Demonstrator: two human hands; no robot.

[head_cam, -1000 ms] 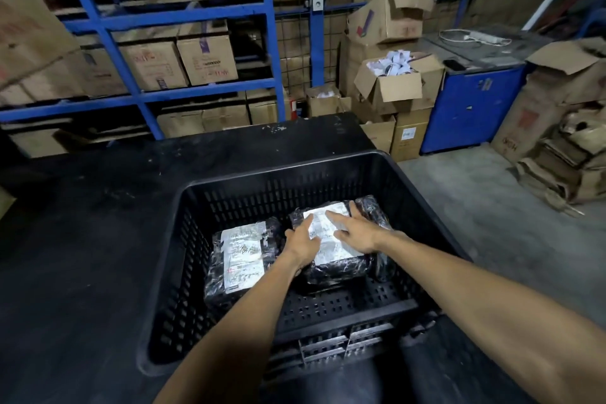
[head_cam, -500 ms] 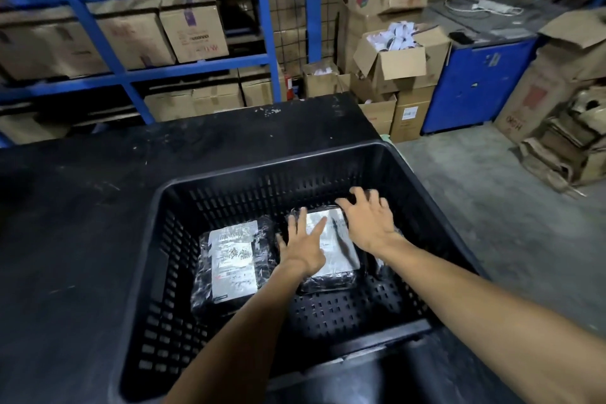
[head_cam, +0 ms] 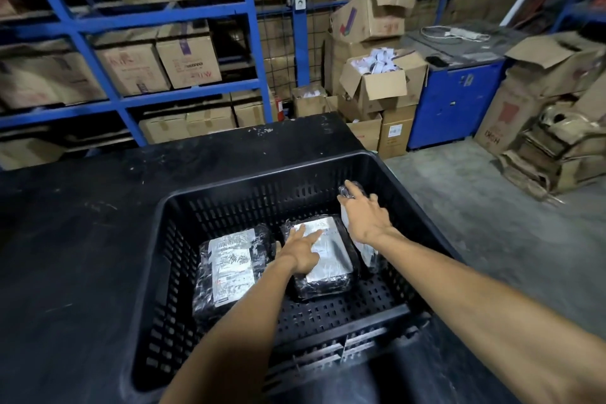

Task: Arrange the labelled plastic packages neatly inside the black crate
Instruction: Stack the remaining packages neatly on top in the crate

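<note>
Your right hand (head_cam: 365, 216) is hiding most of the third package (head_cam: 367, 248); its label print is blurring.

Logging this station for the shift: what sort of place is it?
Most likely a warehouse packing or stockroom area: blue steel racking stacked with cardboard cartons, more open cartons on a concrete floor.

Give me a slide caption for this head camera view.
Both hands arranging labelled packages inside a black crate.

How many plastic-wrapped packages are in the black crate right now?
3: one labelled black plastic package lies flat at left, one in the middle under the left hand, one on edge at right, by the right hand.
</note>
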